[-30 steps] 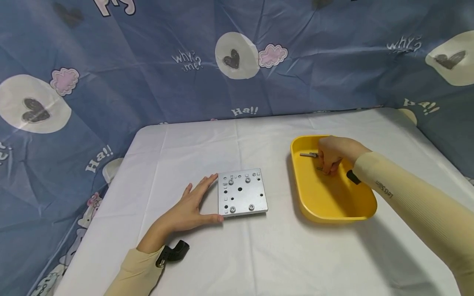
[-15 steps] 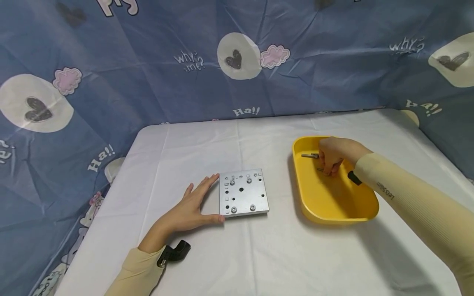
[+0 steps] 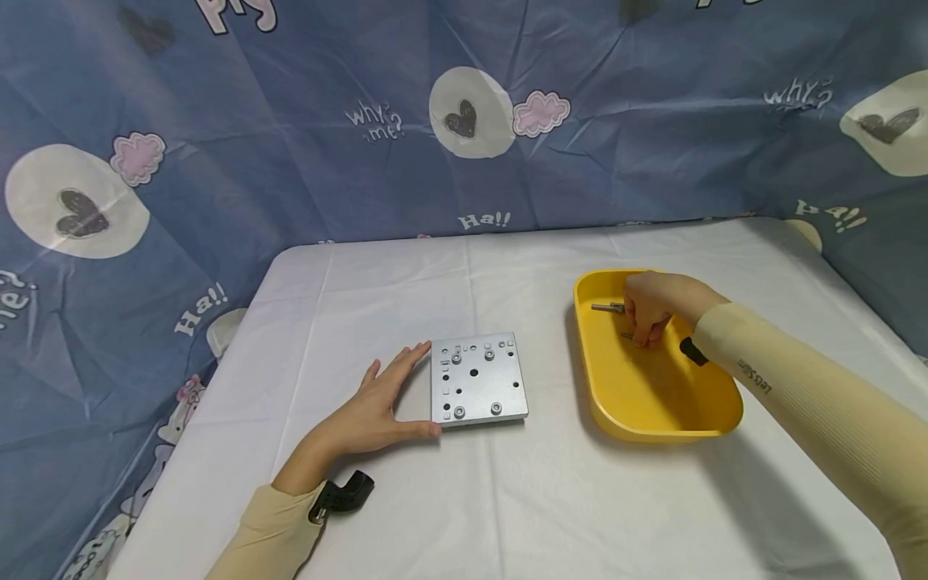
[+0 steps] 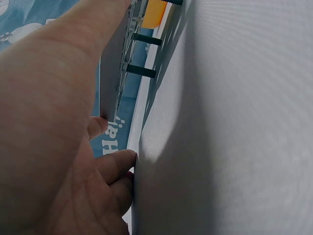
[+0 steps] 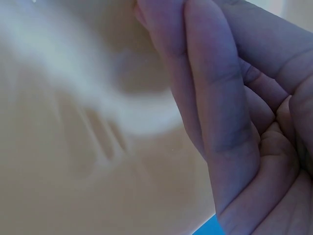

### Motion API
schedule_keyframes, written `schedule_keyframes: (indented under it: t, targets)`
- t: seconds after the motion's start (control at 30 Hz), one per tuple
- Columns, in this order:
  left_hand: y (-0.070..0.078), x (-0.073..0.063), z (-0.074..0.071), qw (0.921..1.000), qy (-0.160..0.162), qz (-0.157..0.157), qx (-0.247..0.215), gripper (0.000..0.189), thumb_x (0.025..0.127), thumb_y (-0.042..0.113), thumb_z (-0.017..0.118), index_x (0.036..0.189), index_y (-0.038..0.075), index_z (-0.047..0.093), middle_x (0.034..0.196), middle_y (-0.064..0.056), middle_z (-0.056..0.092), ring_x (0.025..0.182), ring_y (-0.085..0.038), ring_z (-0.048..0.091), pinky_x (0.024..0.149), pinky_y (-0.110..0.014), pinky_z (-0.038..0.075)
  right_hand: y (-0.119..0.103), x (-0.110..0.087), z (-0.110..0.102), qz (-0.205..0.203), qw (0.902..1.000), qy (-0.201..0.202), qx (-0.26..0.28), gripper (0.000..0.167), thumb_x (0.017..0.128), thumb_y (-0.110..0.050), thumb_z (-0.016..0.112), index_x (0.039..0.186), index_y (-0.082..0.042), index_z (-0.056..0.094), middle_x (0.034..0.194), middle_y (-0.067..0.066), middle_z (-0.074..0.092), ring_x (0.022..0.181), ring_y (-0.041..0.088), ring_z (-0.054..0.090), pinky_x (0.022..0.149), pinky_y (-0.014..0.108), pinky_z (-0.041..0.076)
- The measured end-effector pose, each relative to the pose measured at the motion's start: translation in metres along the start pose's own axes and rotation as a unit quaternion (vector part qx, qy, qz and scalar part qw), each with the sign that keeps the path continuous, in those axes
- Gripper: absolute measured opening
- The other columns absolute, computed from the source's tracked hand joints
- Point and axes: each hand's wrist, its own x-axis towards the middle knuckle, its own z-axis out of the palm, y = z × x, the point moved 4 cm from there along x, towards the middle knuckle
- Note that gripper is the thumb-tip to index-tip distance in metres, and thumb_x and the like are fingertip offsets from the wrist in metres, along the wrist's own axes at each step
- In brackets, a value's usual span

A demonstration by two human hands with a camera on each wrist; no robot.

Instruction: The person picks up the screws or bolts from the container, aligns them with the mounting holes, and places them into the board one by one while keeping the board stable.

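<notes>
A square silver metal plate (image 3: 478,379) with holes and several socket-head screws (image 3: 496,408) sits at the table's middle. Threaded screw shanks (image 4: 141,71) project beneath it in the left wrist view. My left hand (image 3: 370,411) is spread at the plate's left edge, index fingertip at the far corner, thumb at the near corner. Inside the yellow bin (image 3: 616,403), my right hand (image 3: 648,310) reaches down with bent fingers. A small metal screw (image 3: 607,307) and a thin metal piece (image 3: 627,334) show beside the fingers. The right fingertips are hidden, so any held thing cannot be seen.
White cloth (image 3: 348,306) covers the table. A blue printed curtain (image 3: 304,161) hangs behind and down the left side. The bin stands right of the plate, its raised rim surrounding the right hand. Black straps (image 3: 341,498) sit at the wrists.
The whole head view shifts slightly right and down. Both hands, the plate and the bin keep their places relative to each other.
</notes>
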Motion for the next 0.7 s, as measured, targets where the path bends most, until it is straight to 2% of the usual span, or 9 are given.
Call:
schedule_keyframes:
  t: [0.27, 0.5, 0.7]
  targets:
    - [0.0008, -0.0012, 0.0002, 1.0000, 0.001, -0.002, 0.000, 0.122, 0.080, 0.053, 0.093, 0.174, 0.026, 0.019, 0.179, -0.010, 0.026, 0.167, -0.041, 0.018, 0.133, -0.070, -0.003, -0.0040, -0.0004, 0.0014, -0.021, 0.9998, 0.006, -0.001, 0.015, 0.086, -0.006, 0.088, 0.084, -0.002, 0.073, 0.074, 0.004, 0.079, 0.066, 0.009, 0.074, 0.072, 0.028, 0.063]
    - [0.0023, -0.0028, 0.0002, 1.0000, -0.001, -0.007, -0.001, 0.123, 0.080, 0.054, 0.092, 0.174, 0.027, 0.018, 0.180, -0.008, 0.026, 0.168, -0.039, 0.017, 0.134, -0.068, -0.003, -0.0073, -0.0036, 0.0036, -0.038, 0.9990, 0.016, -0.019, 0.016, 0.086, -0.011, 0.087, 0.080, -0.005, 0.074, 0.067, -0.002, 0.072, 0.063, 0.007, 0.061, 0.065, 0.021, 0.052]
    - [0.0005, -0.0016, 0.0000, 1.0000, 0.004, 0.004, 0.005, 0.122, 0.080, 0.055, 0.092, 0.174, 0.026, 0.019, 0.179, -0.011, 0.027, 0.167, -0.042, 0.019, 0.132, -0.071, -0.002, -0.0071, -0.0069, 0.0044, -0.031, 0.9993, 0.020, -0.010, 0.016, 0.085, -0.011, 0.088, 0.081, -0.004, 0.074, 0.068, -0.003, 0.074, 0.063, 0.005, 0.065, 0.065, 0.020, 0.055]
